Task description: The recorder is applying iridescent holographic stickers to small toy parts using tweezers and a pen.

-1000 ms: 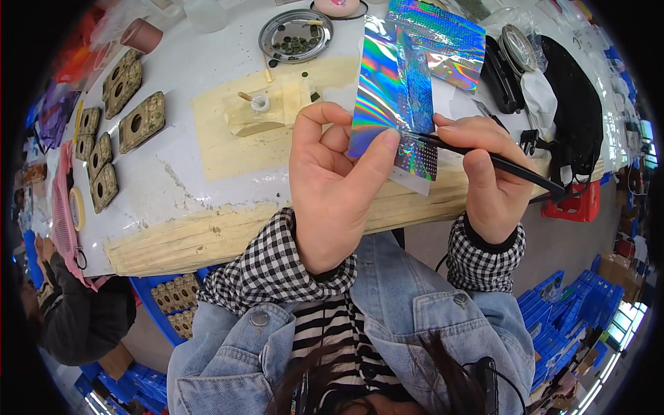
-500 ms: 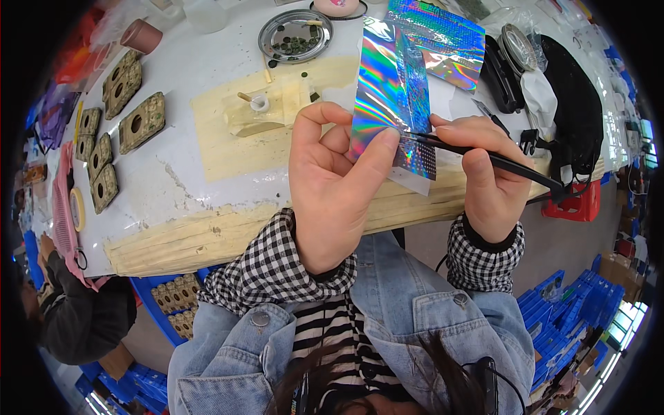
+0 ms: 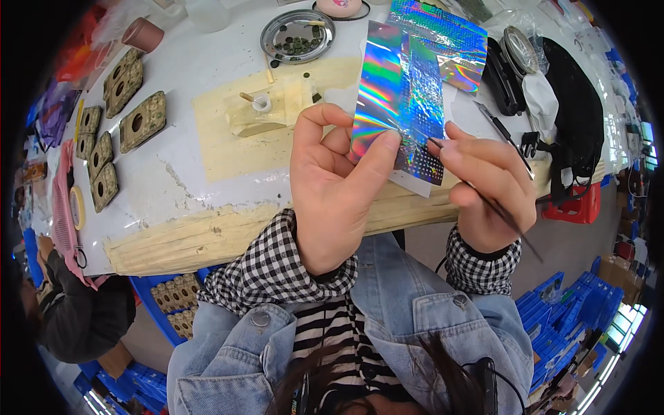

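My left hand (image 3: 335, 183) pinches a shiny holographic sheet (image 3: 380, 69) between thumb and fingers, holding it up over the table's front edge. Along its right side runs a strip patterned with small dots. A pair of black tweezers (image 3: 512, 220) is gripped in my right hand (image 3: 494, 183), the tips close to the dotted strip's right edge; whether they touch it I cannot tell. Behind lies another holographic sheet (image 3: 456, 52). Beyond my left hand, a small white cup (image 3: 261, 104) with a stick in it stands on a taped block (image 3: 242, 124).
A round metal dish (image 3: 321, 48) with dark green bits sits at the back. Several camouflage-patterned pieces (image 3: 143, 123) with round holes lie at left. A craft knife (image 3: 499, 124), black case (image 3: 505, 83) and black strap (image 3: 574, 111) are at right. Another person's sleeve (image 3: 90, 315) shows lower left.
My right hand has turned, swinging the tweezers' rear end downward, and their tips have shifted right from near my left thumb. The dotted strip now spreads wider on the sheet.
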Action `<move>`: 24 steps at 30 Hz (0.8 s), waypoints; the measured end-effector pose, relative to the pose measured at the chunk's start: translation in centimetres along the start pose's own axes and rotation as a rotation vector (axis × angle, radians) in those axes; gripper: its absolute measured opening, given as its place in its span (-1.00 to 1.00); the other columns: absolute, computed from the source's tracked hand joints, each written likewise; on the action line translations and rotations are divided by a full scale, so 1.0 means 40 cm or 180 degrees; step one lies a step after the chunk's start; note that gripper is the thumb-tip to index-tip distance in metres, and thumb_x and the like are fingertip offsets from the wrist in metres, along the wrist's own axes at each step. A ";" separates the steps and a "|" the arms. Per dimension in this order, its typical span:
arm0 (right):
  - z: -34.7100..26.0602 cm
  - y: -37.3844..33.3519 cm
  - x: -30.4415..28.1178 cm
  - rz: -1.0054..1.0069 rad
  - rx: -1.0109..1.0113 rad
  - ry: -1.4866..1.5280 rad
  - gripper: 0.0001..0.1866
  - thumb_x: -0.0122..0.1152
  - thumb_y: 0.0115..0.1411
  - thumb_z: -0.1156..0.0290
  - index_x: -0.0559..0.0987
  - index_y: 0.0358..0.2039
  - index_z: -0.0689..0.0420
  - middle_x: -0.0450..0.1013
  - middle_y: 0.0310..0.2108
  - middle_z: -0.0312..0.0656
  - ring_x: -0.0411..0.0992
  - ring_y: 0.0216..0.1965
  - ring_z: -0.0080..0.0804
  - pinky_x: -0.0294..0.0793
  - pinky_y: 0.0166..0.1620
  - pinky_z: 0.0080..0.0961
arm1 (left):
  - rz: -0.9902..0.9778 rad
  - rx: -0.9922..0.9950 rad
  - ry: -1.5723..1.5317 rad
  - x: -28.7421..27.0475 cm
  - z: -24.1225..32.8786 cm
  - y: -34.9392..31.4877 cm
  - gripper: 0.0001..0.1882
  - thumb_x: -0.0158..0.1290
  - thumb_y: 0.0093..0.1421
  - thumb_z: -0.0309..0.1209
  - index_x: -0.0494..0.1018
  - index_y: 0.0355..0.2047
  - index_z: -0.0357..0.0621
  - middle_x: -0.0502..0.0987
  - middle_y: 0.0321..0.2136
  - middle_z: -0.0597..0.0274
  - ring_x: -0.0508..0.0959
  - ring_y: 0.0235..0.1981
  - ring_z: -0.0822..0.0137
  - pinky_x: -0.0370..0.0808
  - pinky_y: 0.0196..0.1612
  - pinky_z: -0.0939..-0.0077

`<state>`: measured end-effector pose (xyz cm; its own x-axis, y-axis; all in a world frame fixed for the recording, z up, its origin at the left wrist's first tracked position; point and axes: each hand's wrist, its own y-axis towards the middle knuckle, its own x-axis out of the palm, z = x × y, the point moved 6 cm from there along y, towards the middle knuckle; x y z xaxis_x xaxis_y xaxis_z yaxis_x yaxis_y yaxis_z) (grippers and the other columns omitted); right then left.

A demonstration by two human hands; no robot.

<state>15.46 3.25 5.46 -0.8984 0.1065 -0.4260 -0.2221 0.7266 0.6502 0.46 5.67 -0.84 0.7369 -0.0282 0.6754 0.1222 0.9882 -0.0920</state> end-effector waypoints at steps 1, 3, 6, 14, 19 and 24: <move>-0.017 0.003 0.008 -0.0060 -0.0109 -0.0197 -0.70 0.36 0.00 0.42 0.63 -0.22 0.24 0.54 -0.26 -0.09 0.53 -0.20 -0.25 0.53 0.03 -0.20 | -0.0003 -0.0002 0.0031 -0.002 0.000 0.000 -0.65 0.04 0.19 -0.66 0.13 -0.12 -0.15 0.53 -0.16 0.04 0.55 -0.21 0.44 0.51 -0.19 0.63; -0.038 -0.002 0.022 -0.0135 -0.0238 -0.0538 -0.66 0.40 -0.06 0.44 0.63 -0.20 0.21 0.53 -0.25 -0.10 0.53 -0.18 -0.26 0.53 0.03 -0.18 | -0.0016 0.0013 0.0033 -0.001 0.000 0.002 -0.65 0.04 0.19 -0.66 0.13 -0.13 -0.15 0.53 -0.17 0.04 0.55 -0.21 0.44 0.51 -0.18 0.63; -0.035 -0.009 0.029 -0.0172 -0.0442 -0.0764 -0.64 0.40 -0.06 0.42 0.63 -0.19 0.20 0.53 -0.24 -0.12 0.53 -0.20 -0.27 0.54 0.02 -0.18 | -0.0005 0.0009 0.0054 0.001 0.002 0.001 -0.65 0.04 0.19 -0.66 0.13 -0.13 -0.16 0.53 -0.17 0.05 0.55 -0.20 0.44 0.51 -0.18 0.63; -0.035 -0.007 0.032 -0.0201 -0.0473 -0.0906 -0.66 0.40 -0.06 0.42 0.63 -0.21 0.21 0.53 -0.26 -0.11 0.54 -0.22 -0.28 0.55 0.00 -0.18 | 0.0027 -0.0024 0.0084 -0.003 0.000 0.002 -0.65 0.04 0.19 -0.66 0.13 -0.14 -0.16 0.52 -0.18 0.04 0.55 -0.21 0.43 0.52 -0.18 0.62; -0.036 -0.005 0.031 -0.0176 -0.0480 -0.0880 -0.66 0.40 -0.05 0.42 0.64 -0.22 0.21 0.53 -0.28 -0.11 0.54 -0.23 -0.29 0.55 0.00 -0.18 | 0.0012 -0.0037 0.0127 -0.003 0.000 0.002 -0.65 0.05 0.18 -0.65 0.14 -0.14 -0.16 0.52 -0.18 0.05 0.55 -0.22 0.44 0.52 -0.19 0.62; -0.034 -0.003 0.032 -0.0170 -0.0458 -0.0857 -0.67 0.40 -0.05 0.41 0.64 -0.22 0.22 0.53 -0.30 -0.12 0.54 -0.23 -0.29 0.55 0.00 -0.18 | 0.0037 -0.0013 0.0126 -0.005 -0.002 0.003 -0.65 0.05 0.18 -0.65 0.14 -0.13 -0.16 0.53 -0.19 0.08 0.54 -0.23 0.45 0.51 -0.20 0.63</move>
<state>13.83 2.36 5.70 -0.7557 0.2605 -0.6009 -0.3350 0.6346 0.6965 0.39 5.76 -1.03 0.7639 -0.0229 0.6449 0.1162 0.9879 -0.1026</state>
